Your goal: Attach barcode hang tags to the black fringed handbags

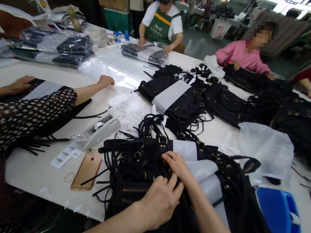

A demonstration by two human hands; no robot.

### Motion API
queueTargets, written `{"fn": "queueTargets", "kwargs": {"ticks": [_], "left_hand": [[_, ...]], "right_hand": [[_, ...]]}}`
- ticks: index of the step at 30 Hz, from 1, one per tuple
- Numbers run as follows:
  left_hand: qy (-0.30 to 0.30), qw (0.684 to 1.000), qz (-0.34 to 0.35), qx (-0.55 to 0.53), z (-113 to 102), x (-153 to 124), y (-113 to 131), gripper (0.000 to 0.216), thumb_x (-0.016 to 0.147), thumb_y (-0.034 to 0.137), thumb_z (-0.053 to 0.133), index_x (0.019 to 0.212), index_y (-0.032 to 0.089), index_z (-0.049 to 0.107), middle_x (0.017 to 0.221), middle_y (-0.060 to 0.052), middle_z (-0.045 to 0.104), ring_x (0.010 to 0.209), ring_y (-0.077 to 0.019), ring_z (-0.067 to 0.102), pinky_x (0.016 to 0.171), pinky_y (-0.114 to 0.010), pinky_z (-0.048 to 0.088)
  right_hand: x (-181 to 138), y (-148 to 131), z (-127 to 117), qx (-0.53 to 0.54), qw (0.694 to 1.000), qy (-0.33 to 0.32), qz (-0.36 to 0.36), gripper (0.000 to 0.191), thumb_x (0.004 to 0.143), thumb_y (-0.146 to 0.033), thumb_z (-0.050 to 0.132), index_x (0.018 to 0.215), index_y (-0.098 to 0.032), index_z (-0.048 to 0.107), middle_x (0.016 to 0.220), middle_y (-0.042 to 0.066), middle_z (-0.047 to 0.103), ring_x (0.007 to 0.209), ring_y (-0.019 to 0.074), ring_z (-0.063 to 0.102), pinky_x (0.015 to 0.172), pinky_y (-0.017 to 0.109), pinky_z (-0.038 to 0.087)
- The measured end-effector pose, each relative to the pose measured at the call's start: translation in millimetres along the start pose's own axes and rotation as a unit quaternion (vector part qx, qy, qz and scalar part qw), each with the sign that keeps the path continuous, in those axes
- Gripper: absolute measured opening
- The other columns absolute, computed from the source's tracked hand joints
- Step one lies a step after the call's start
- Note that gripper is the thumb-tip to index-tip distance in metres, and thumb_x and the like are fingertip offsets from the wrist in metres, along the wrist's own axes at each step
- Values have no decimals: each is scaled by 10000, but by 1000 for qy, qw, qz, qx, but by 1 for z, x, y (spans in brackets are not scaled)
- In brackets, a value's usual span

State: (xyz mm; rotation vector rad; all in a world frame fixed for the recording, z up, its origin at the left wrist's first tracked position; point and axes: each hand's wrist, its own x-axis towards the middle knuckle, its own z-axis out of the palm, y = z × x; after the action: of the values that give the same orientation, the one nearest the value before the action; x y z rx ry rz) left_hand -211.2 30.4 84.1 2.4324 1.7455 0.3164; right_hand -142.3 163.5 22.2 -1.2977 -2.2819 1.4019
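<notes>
Black bags (pixel 133 209) with brass-coloured rings, buckles and long thin straps lie piled in front of me, with strips of pale grey wrapping (pixel 206 169) around parts of them. My left hand (pixel 160 201) is closed, its fingers curled at the upper part of the nearest bag. Just beyond it, my right hand (pixel 176 164) pinches black material of the same bag with thumb and fingers. The fingertips of both hands come close together, and the exact piece between them is partly hidden.
A gold phone (pixel 87 170), printed labels (pixel 64 156) and a tape dispenser (pixel 99 130) lie left. A blue dustpan (pixel 278 218) is right. A co-worker's dotted sleeve (pixel 21 125) reaches in from the left. More black bags (pixel 174 95) and several people stand across the table.
</notes>
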Motion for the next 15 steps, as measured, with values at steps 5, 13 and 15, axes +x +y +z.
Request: {"fn": "queueTargets", "kwargs": {"ticks": [5, 13, 15], "left_hand": [[-3, 986, -112, -127, -28, 42, -40, 257, 844, 364, 427, 991, 216, 577, 949, -37, 620, 879, -168, 566, 762, -294, 438], [64, 842, -520, -131, 14, 77, -232, 209, 757, 164, 507, 908, 162, 652, 979, -90, 657, 1005, -215, 568, 845, -287, 409], [66, 815, -561, -128, 23, 75, -266, 178, 733, 157, 559, 881, 126, 652, 934, -118, 658, 985, -249, 577, 819, -320, 423]], "right_hand": [[2, 3, -6, -8, 1000, -3, -21, 234, 809, -311, 441, 728, -175, 613, 732, 38, 646, 701, 156, 565, 645, 255, 390], [-1, 0, -6, 9, 1000, 5, -7, 292, 842, -372, 386, 758, -195, 602, 689, 21, 620, 665, 153, 556, 621, 253, 372], [0, 1, -6, 17, 1000, 5, -5, 295, 843, -378, 383, 766, -196, 603, 695, 21, 621, 664, 153, 557, 621, 253, 373]]}}
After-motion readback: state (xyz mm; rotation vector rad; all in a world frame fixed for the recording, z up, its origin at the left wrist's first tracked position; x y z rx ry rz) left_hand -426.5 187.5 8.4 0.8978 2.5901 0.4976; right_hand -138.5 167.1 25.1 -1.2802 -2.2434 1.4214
